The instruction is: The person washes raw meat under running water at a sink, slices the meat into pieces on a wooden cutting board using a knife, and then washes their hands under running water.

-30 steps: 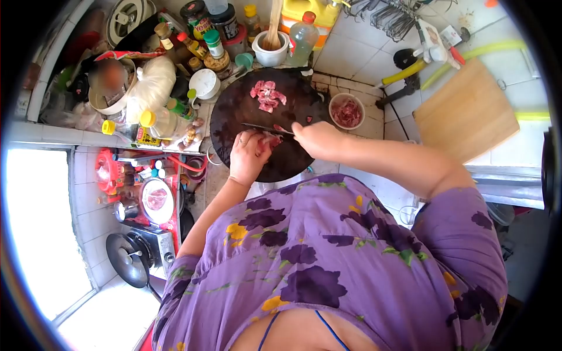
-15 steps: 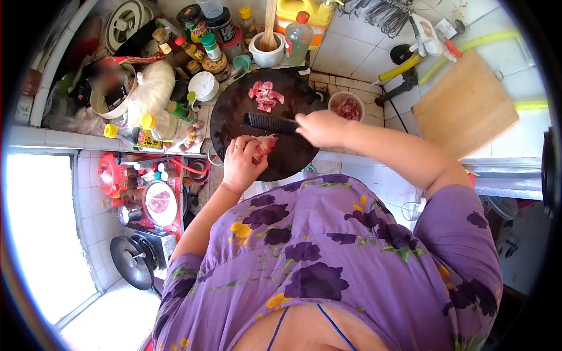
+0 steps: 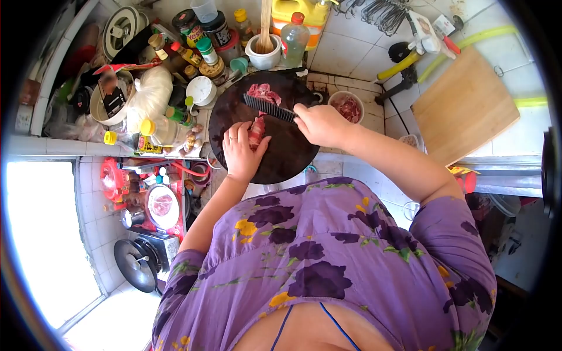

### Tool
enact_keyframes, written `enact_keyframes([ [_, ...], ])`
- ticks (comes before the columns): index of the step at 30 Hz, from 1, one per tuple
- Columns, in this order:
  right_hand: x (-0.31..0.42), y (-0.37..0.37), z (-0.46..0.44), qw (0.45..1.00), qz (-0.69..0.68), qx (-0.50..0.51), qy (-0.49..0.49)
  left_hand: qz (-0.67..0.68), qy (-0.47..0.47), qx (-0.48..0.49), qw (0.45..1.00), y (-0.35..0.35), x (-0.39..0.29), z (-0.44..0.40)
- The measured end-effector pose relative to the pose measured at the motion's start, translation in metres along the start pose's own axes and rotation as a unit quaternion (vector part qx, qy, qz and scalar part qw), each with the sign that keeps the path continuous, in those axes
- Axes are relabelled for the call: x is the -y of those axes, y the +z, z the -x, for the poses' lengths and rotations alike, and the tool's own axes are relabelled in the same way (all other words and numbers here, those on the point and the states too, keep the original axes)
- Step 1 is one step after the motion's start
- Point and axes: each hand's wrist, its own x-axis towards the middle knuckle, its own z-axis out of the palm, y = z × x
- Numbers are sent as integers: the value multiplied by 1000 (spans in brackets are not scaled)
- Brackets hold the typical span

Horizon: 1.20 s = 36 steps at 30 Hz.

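Observation:
On a dark round chopping board (image 3: pixel 290 158) lies a piece of raw red meat (image 3: pixel 256 133). My left hand (image 3: pixel 241 152) is closed over its left side, thumb on the near right. My right hand (image 3: pixel 322 125) is wrapped around the handle of a knife (image 3: pixel 269 109) with a dark, ridged-looking blade. The blade slants across the board, at the far end of the meat piece; whether it touches the meat I cannot tell. Just beyond the blade sits a small pile of cut meat (image 3: pixel 264 92). The knife's handle is mostly hidden in my fingers.
Right of the board stands a white bowl (image 3: pixel 346 93) with meat in it. A white mortar (image 3: pixel 263 58) with a wooden pestle, a clear bottle (image 3: pixel 294 41) and several seasoning jars line the back and left. A wooden board (image 3: pixel 465 111) leans at the right.
My left hand and the meat piece have moved away from me, toward the cut pile. The knife has tilted, its far end shifting up beside the pile.

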Motion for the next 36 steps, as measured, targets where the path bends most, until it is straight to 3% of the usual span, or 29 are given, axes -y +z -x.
enact_keyframes([
  [5,21,-3,9,999,-2,35,-36,86,57,53,993,5,12,4],
  [11,28,-8,15,979,59,194,21,94,43,53,993,13,17,7],
  [13,35,11,8,983,8,170,69,84,27,53,995,16,18,8],
  [21,47,59,-44,997,-34,71,28,50,12,82,995,13,20,7],
  [24,40,35,-21,990,-12,121,72,70,31,34,997,17,20,5],
  [28,31,18,-5,972,14,210,104,80,24,38,996,20,20,2],
  [30,39,37,-26,992,-8,123,41,79,33,34,996,20,21,3],
  [31,48,44,-44,993,-56,91,54,78,36,30,996,18,23,4],
  [32,55,51,-62,992,-51,100,54,59,27,69,996,19,29,8],
  [36,60,60,-78,994,-53,87,43,71,37,71,994,18,31,8],
])
